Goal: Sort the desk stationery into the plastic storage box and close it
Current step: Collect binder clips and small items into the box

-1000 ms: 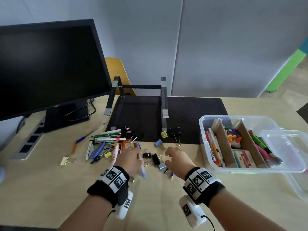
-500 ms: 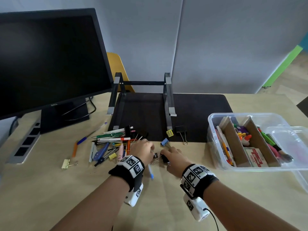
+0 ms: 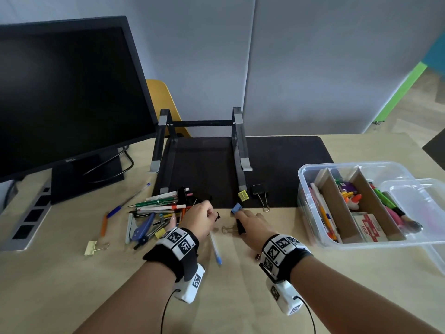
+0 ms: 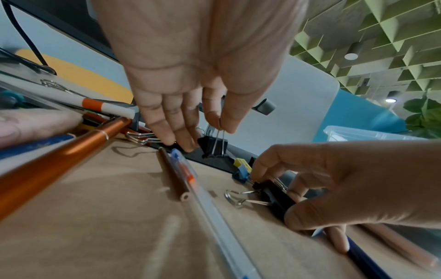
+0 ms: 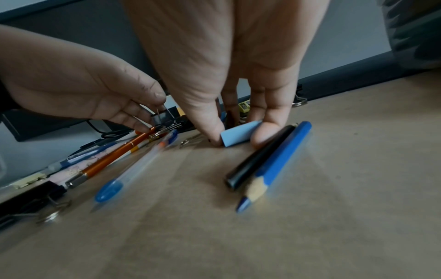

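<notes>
I'm pinching a black clip (image 4: 213,146) by its wire handles with my left hand (image 4: 190,79); my right hand (image 5: 238,75) is gripping a pale-blue clip (image 5: 240,133).

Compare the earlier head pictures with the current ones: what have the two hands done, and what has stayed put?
Both hands moved forward into the binder clips. The left hand now pinches the wire handles of a black binder clip; the right hand now pinches a blue binder clip against the desk. The storage box, its lid and the pen pile stayed put.
</notes>
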A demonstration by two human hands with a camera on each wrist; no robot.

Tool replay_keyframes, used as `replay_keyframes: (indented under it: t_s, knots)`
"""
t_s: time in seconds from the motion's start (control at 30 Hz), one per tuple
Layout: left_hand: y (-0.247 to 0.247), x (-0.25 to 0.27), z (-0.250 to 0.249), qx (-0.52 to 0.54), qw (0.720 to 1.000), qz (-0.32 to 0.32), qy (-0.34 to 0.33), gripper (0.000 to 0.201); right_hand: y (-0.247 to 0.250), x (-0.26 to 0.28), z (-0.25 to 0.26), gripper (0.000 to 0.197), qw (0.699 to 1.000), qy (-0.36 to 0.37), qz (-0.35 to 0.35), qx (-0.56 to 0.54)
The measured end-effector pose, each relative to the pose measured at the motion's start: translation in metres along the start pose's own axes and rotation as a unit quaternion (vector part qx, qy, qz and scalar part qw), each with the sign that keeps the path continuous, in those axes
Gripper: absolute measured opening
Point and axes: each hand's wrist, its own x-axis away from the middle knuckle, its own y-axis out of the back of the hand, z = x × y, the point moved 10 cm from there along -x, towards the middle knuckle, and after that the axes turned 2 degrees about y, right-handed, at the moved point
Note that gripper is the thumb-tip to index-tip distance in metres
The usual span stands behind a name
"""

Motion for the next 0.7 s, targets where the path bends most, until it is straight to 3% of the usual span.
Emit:
replay_keyframes:
  t_s: [0.17,0.47,0.7]
  knots:
    - [0.004,0.004,-0.004,0.006,1.0,-0.005,0.004,0.019,0.002,-0.003,-0.003,0.051,1.0,-0.002,-0.007,-0.017]
    - [0.005,0.002,-0.021,0.03,0.999,0.007,-0.027,0.018,0.034,0.016,-0.016,0.041,0.989,-0.023,-0.086,-0.117]
    - [0.017,0.006,-0.05,0.053,0.995,-0.056,-0.064,0.018,0.074,0.05,-0.019,0.037,0.983,-0.016,-0.138,-0.119]
